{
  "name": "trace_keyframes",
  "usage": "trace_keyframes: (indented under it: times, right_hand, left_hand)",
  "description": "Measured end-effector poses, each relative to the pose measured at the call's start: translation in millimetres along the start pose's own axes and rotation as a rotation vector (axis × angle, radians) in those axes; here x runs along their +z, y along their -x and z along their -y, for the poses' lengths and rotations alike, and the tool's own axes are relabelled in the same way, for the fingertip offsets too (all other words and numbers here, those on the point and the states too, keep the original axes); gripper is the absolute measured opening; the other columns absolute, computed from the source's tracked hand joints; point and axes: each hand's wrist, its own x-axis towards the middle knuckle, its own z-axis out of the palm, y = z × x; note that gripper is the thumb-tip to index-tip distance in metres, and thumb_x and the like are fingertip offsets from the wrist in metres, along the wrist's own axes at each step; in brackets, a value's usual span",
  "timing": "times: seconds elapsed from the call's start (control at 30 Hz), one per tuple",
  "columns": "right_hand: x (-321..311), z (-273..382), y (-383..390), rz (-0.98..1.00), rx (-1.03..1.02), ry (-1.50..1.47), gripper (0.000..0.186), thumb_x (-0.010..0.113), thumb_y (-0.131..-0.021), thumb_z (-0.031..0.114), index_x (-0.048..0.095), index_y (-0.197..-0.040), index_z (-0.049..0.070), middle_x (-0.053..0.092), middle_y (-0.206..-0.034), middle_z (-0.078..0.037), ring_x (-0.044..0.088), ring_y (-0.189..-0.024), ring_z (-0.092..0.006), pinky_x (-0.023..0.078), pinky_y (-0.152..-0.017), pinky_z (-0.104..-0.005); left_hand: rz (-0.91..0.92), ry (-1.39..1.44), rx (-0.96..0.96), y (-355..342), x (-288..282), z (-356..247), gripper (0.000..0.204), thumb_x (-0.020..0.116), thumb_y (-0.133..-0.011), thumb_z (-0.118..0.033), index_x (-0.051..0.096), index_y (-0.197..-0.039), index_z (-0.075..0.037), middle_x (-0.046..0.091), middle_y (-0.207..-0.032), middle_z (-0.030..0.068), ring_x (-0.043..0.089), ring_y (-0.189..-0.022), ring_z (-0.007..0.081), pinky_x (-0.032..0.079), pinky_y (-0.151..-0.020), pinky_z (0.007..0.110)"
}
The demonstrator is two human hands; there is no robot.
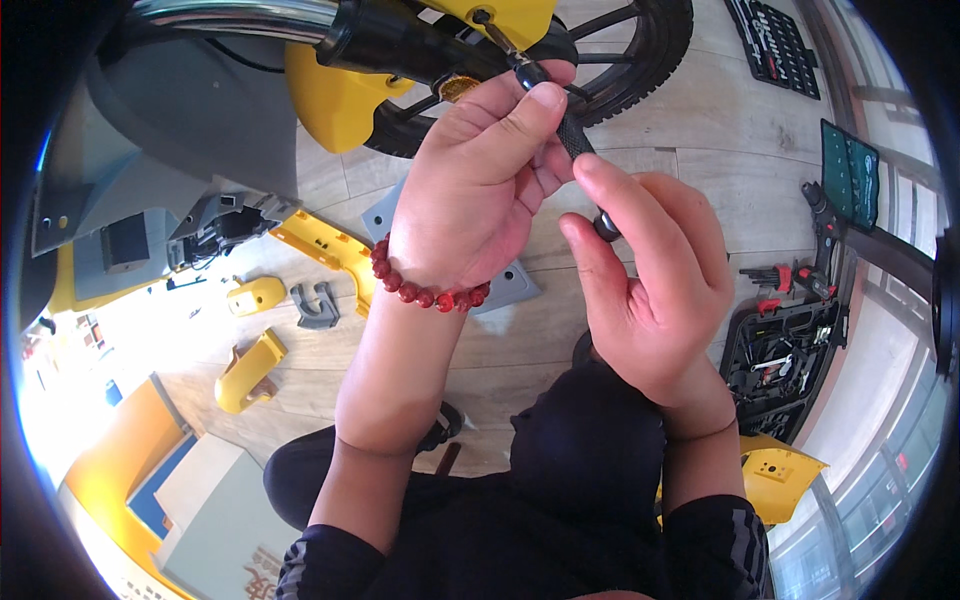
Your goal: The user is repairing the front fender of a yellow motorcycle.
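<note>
My left hand (455,195), wearing a red bead bracelet, is closed round the upper part of a black screwdriver (573,136) with a knurled handle. Its bit reaches a screw hole in a yellow panel (525,18) beside a black fork tube (385,45) and spoked wheel (650,40). My right hand (665,280) curls round the lower end of the handle, the index fingertip on it and the thumb beside the end cap.
A grey body part (180,120) is at upper left, with loose yellow pieces (250,375) and grey pieces (315,310) on the floor (380,180). At right are a socket set (770,45), a cordless tool (820,215) and a toolbox (780,370).
</note>
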Motion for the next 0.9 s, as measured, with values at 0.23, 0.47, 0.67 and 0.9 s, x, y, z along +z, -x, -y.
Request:
trace_keyframes:
  times: [0.23,0.47,0.67,0.9]
  right_hand:
    - [3,-6,3,-0.036,0.083,-0.157,0.040,0.076,-0.076,0.011,0.058,-0.109,-0.003,0.062,-0.092,-0.010,0.059,-0.081,-0.0184,0.049,-0.067,-0.0275]
    - [-8,10,4,0.164,0.678,-0.510,0.033,0.067,-0.087,0.021,0.057,-0.105,-0.005,0.063,-0.078,-0.008,0.057,-0.061,-0.0108,0.046,-0.059,-0.0231]
    - [-8,7,1,0.185,0.132,0.102,0.037,0.069,-0.082,0.007,0.058,-0.115,-0.002,0.062,-0.083,-0.009,0.056,-0.065,-0.0133,0.046,-0.059,-0.0235]
    - [-7,17,-6,0.089,0.449,-0.664,0.038,0.062,-0.089,0.016,0.054,-0.119,-0.005,0.059,-0.097,-0.012,0.057,-0.066,-0.0141,0.047,-0.059,-0.0241]
  left_hand:
    - [-0.143,-0.007,0.091,4,8,6,0.021,0.058,-0.092,-0.013,0.058,-0.108,0.001,0.062,-0.082,0.0017,0.061,-0.071,0.0101,0.053,-0.073,0.025]
    - [-0.103,0.044,0.046,4,10,-5,0.026,0.052,-0.093,-0.006,0.050,-0.117,0.004,0.064,-0.096,0.0116,0.066,-0.088,0.0236,0.054,-0.081,0.032]
    - [-0.135,0.038,0.020,4,12,-2,0.029,0.054,-0.093,-0.007,0.050,-0.120,0.002,0.063,-0.099,0.0106,0.064,-0.089,0.0177,0.053,-0.079,0.029]
    - [-0.160,-0.013,0.043,8,4,0,0.032,0.059,-0.091,-0.008,0.051,-0.120,0.001,0.065,-0.097,0.0077,0.063,-0.080,0.0129,0.054,-0.072,0.026]
